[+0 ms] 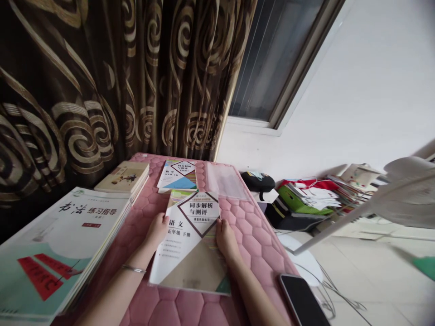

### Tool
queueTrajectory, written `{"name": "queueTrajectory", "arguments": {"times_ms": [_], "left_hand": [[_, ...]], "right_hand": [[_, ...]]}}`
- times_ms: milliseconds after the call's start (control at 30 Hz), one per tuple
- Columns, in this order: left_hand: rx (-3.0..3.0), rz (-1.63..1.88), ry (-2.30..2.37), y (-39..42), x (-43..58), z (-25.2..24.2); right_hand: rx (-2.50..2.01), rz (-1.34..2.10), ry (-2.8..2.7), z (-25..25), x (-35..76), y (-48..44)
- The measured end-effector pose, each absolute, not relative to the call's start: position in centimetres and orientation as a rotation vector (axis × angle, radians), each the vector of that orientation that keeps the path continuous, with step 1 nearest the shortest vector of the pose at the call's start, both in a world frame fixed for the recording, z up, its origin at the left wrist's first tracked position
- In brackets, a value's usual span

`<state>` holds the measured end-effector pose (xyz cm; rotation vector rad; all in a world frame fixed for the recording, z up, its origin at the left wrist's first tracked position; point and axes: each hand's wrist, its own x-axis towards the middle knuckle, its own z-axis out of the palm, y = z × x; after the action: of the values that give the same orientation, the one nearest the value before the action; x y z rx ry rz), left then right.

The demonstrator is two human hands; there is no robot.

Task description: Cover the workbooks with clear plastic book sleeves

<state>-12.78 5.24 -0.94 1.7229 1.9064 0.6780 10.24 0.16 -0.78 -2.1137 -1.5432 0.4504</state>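
A workbook [193, 253] with a white, grey and green cover and Chinese print is between my two hands, over the pink quilted surface [170, 312]. My left hand [157, 232] grips its left edge; a silver bracelet circles that wrist. On the opposite edge, my right hand [226, 237] is closed with the thumb on top. Both sets of fingers are mostly hidden under the book. Just beyond its top edge lies a similar workbook [178, 176] with a blue corner. A translucent plastic sleeve [227, 181] rests to the right of that one.
At the left stand a stack of large books [68, 244] and a smaller tan stack [124, 175]. A phone [302, 299] lies at the near right edge. Beyond the right side are a black case [257, 181], piled papers [312, 197], a white fan [404, 190] and cables. Patterned curtains [152, 77] hang behind.
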Motion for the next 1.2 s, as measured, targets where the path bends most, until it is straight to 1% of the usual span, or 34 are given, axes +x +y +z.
{"name": "queueTrajectory", "arguments": {"times_ms": [233,333,533,833,967,1100,1133,1200], "left_hand": [[1.758,0.587,1.952,4.9,-12.7,-1.4],[1.815,0.565,1.963,4.1,-12.8,-1.3],[1.948,0.331,2.071,3.6,-13.8,-1.0],[2.133,0.284,2.162,5.0,-13.4,-0.5],[2.189,0.281,2.205,5.0,-13.3,-0.5],[2.299,0.38,2.319,4.9,-12.7,-1.1],[2.354,0.423,2.295,4.7,-12.2,-1.3],[2.494,0.49,2.08,4.1,-10.6,-1.7]], "right_hand": [[-2.311,0.45,-1.576,-0.8,9.4,0.1],[-2.286,0.433,-1.601,-0.9,9.6,0.0],[-2.17,0.451,-1.649,-1.0,9.7,-0.3],[-2.105,0.472,-1.648,-0.7,8.9,0.0],[-2.151,0.437,-1.725,-0.3,9.2,-0.1],[-2.181,0.37,-1.739,-0.8,9.2,-0.1],[-2.183,0.361,-1.739,-1.0,9.2,-0.1],[-2.185,0.354,-1.737,-1.3,9.2,0.0]]}}
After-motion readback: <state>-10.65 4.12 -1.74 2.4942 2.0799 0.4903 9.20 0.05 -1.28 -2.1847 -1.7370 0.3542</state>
